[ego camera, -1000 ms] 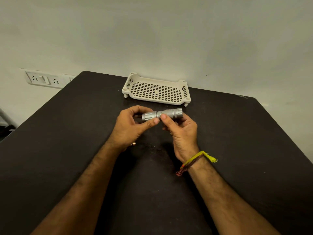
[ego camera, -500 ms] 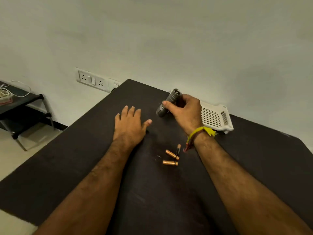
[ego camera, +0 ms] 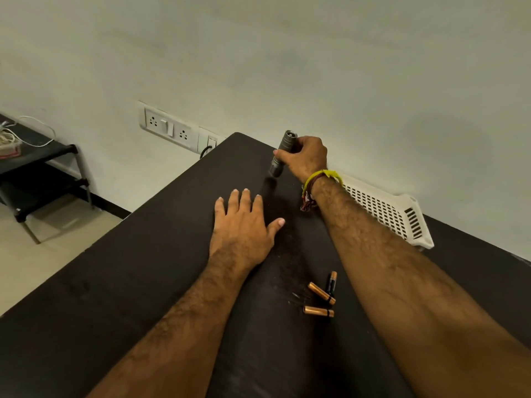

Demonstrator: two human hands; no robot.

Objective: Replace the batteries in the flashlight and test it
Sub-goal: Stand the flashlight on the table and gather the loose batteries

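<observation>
1. Table (ego camera: 129, 297): a dark matte top is seen running from the near edge to the wall.
2. Batteries: three copper-and-black cells are laid loose on the table beside the right forearm; the nearest (ego camera: 318, 311), the middle (ego camera: 321, 293) and the farthest (ego camera: 331, 282) are grouped close together.
3. Left hand (ego camera: 244, 228): laid flat, palm down on the table, fingers straight and spread; nothing is held.
4. Right hand (ego camera: 306, 158): fingers are wrapped round the flashlight; a yellow thread wristband (ego camera: 319, 179) is worn.
5. Flashlight (ego camera: 283, 152): silver, ribbed, held tilted above the far table corner.
6. Tray (ego camera: 382, 209): white, perforated, placed against the wall.
7. Wall socket panel (ego camera: 169, 129): mounted left of the table.
</observation>
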